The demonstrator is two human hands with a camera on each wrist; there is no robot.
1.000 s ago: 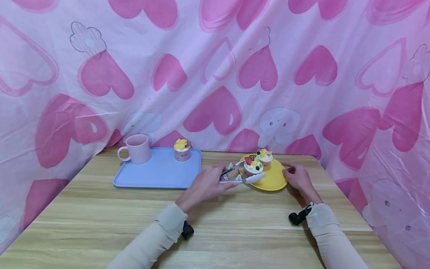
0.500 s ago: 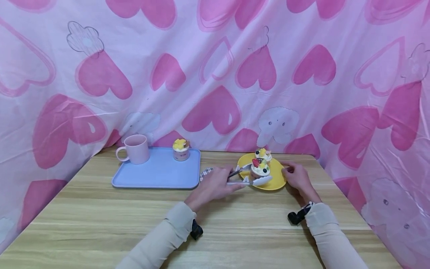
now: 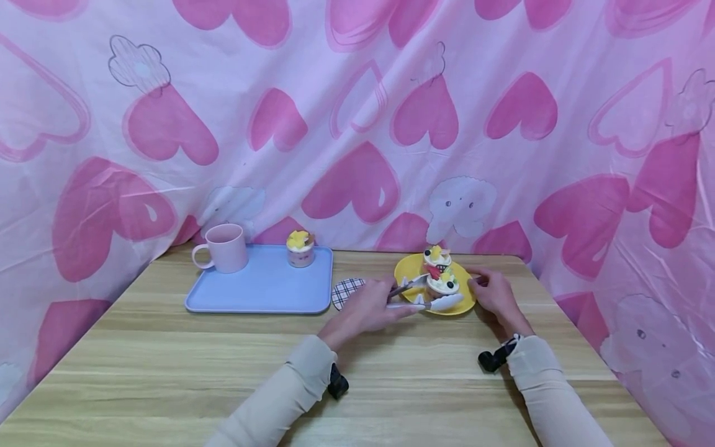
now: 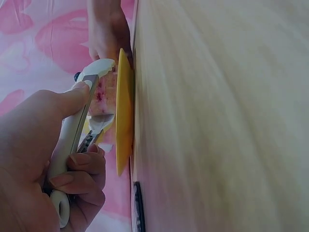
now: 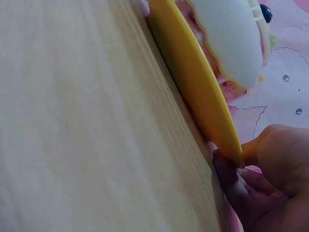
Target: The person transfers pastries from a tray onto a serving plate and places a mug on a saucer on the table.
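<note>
My left hand grips a pair of tongs with pale scoop-shaped tips, thumb on one arm and fingers curled round the other. Between the tips sits a dessert cup topped with cream, strawberry and berries, over the yellow plate. Behind it on the plate stands a second fruit-topped dessert cup, partly hidden. At the plate's right edge, my right hand pinches the rim, thumb above and fingers beneath, as the right wrist view shows.
To the left lies a blue tray bearing a pink mug and another dessert cup with yellow topping. A round checked mat lies between tray and plate, partly behind my left hand. A heart-patterned curtain hangs behind the table.
My left hand has moved right with the tongs, carrying the dessert cup from the plate's left side toward its middle. More of the checked mat shows. My right hand stays at the rim.
</note>
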